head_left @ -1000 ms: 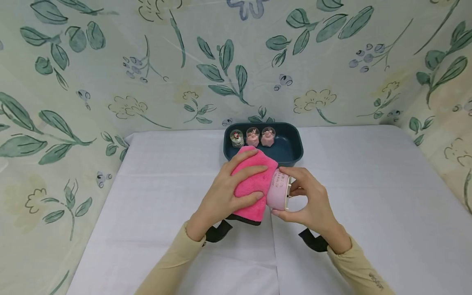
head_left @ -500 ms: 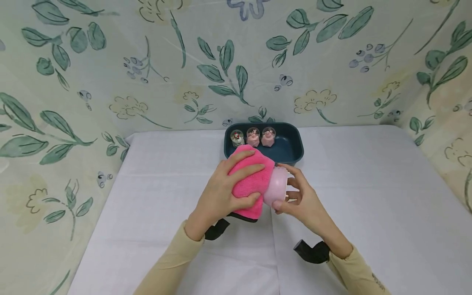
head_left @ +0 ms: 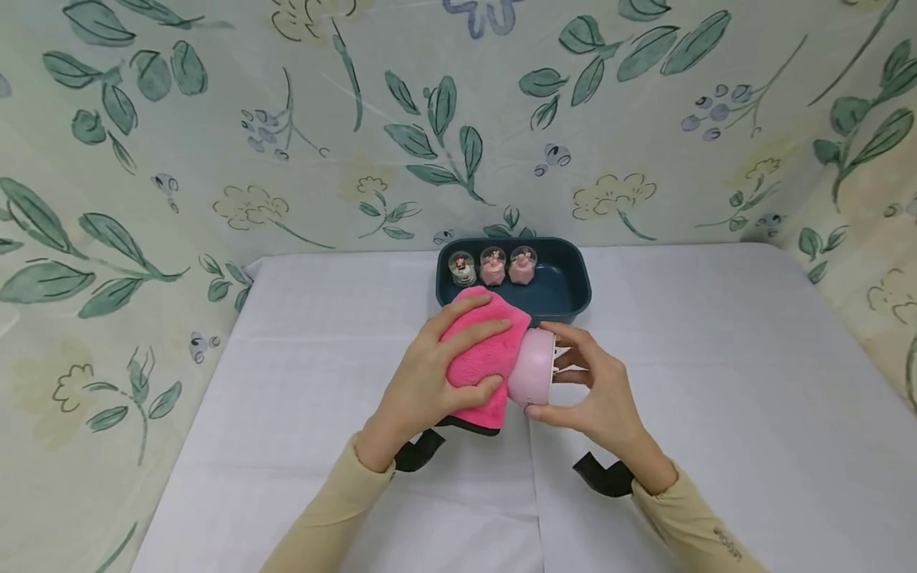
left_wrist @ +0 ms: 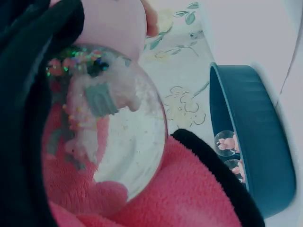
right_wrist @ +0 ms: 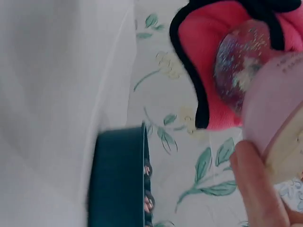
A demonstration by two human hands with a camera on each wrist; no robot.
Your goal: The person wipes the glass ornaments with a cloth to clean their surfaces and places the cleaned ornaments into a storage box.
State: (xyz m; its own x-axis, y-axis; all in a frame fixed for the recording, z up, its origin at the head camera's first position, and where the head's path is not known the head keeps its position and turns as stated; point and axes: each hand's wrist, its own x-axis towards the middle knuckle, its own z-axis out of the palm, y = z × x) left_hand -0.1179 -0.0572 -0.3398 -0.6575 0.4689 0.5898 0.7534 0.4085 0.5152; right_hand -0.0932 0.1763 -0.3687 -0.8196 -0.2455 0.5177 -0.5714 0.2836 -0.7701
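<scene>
A large snow globe lies tipped on its side between my two hands, its pink base (head_left: 532,368) pointing right. My right hand (head_left: 609,398) holds this base by its edge, thumb below and fingers above. With spread, bent fingers my left hand (head_left: 423,374) grips a pink cloth (head_left: 481,362) with black edging round the globe's clear dome (left_wrist: 130,146). Glitter and a small figure show inside the dome in the left wrist view. From the head the cloth hides the dome. Printed lettering shows on the base in the right wrist view.
Behind the hands stands a dark blue tray (head_left: 566,306) holding three small snow globes (head_left: 493,267) in a row at its left. A white cloth (head_left: 716,382) covers the table. Floral fabric (head_left: 458,119) hangs along the back and sides.
The globe has turned in the hands: lettering on the base faced up and is now out of the head view. My right fingers have shifted on the base. Cloth and base moved slightly left.
</scene>
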